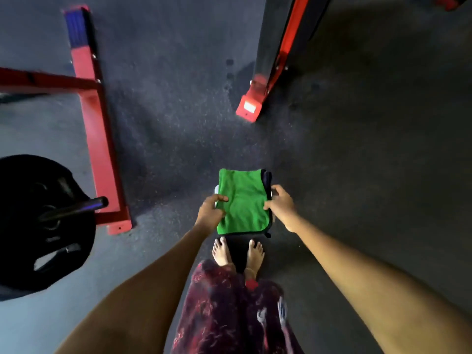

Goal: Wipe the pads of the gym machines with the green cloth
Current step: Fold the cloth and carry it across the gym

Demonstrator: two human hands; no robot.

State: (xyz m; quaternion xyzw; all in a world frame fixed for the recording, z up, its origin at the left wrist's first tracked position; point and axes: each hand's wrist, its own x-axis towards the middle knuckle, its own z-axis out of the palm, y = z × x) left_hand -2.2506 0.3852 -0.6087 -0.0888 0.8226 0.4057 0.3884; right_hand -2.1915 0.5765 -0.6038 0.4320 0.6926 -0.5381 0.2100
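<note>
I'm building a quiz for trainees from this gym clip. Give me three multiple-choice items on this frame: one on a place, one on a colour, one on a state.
1. Where is the black weight plate?
A. At the left edge of the view, on a bar
B. Under the person's feet
C. At the top right

2. What colour are the machine frames on the floor?
A. Yellow
B. Red
C. White

3. How is the green cloth held?
A. Left hand alone
B. Lying on the floor, untouched
C. Both hands, one at each side edge

Answers:
1. A: the plate sits at the left on a bar end.
2. B: both frames are red.
3. C: the left hand and the right hand each grip a side edge.
</note>
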